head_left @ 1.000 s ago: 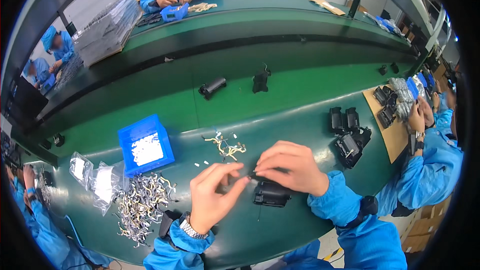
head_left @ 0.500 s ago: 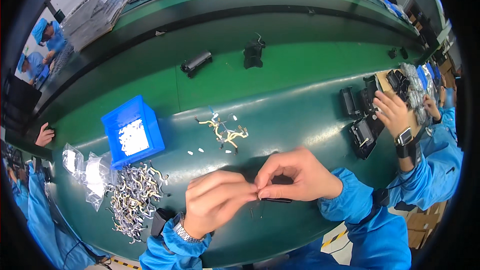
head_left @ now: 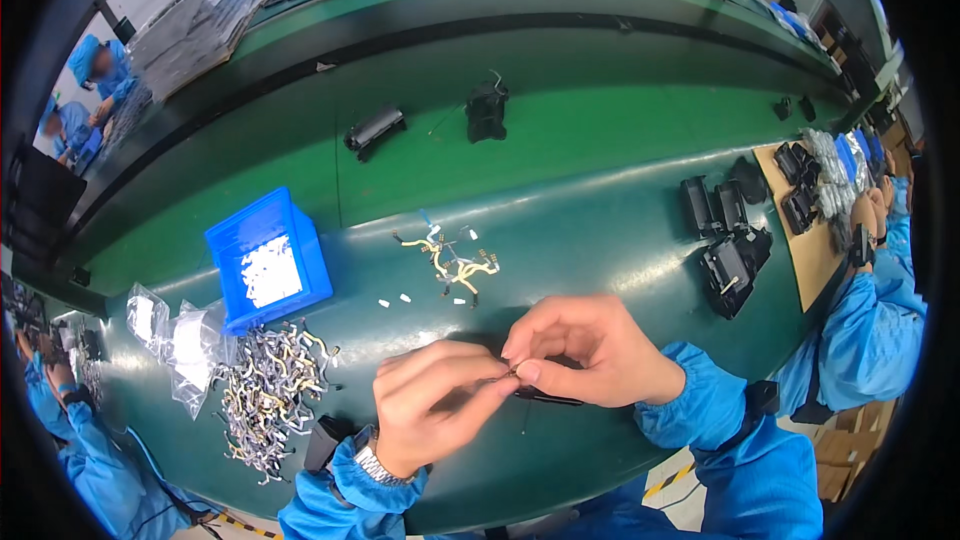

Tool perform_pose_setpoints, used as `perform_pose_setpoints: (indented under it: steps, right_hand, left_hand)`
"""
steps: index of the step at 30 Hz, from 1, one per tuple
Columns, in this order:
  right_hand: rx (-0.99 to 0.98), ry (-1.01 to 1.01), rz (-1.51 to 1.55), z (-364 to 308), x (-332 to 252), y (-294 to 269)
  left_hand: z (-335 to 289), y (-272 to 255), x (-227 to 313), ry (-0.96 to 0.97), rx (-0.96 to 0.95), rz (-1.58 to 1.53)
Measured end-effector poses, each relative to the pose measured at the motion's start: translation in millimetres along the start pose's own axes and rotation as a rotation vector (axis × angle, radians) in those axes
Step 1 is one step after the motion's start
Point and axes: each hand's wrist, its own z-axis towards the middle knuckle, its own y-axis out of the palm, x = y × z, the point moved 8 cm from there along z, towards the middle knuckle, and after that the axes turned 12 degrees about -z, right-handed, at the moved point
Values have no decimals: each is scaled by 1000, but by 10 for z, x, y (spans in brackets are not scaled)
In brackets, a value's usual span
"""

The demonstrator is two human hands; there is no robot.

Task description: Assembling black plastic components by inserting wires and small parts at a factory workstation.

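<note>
My left hand (head_left: 440,405) and my right hand (head_left: 595,350) meet fingertip to fingertip above the near part of the green table. Both are closed in a pinch at one spot, where a tiny dark piece shows between the tips; its kind is too small to tell. Below my right hand a black part (head_left: 550,397) is mostly hidden, and a thin dark wire hangs beneath. Beyond my hands lie several yellow and white wire leads with connectors (head_left: 445,258) and a few loose white pieces (head_left: 405,297). Left of my left hand is a heap of short wire leads (head_left: 265,400).
A blue bin (head_left: 327,280) of small white parts stands at the left, beside clear plastic bags (head_left: 192,352). Black housings (head_left: 727,275) sit at the right near cardboard (head_left: 812,270) and a co-worker's arm (head_left: 870,310). More black housings (head_left: 375,132) lie on the green belt (head_left: 420,170).
The black housings on the belt have shifted left. A co-worker's hand has drawn back from the housings at the right, and another hand has left the belt's left end. My hands have barely moved.
</note>
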Motion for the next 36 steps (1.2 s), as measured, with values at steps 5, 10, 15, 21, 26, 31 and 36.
perform_pose_setpoints:
  steps: [5,10,15,21,26,31,36]
  right_hand:
    - [21,-31,-147,-4,-11,-45]
    - [118,-48,-256,-17,-61,-82]
    - [193,-153,-457,-30,-211,-94]
    - [231,-243,-647,-19,-320,-55]
    - [216,-246,-606,2,-330,-33]
    - [295,-196,-617,-94,-340,-185]
    - [247,-212,-725,-75,-336,-157]
  left_hand:
    - [-12,-32,12,-98,13,13]
    - [-44,-50,-19,-132,73,27]
    - [1,14,48,-104,24,55]
    - [-1,12,-14,-69,-9,88]
    - [5,-78,2,-84,-8,193]
    - [218,-882,205,-74,383,804]
    - [236,-1223,263,74,354,1080]
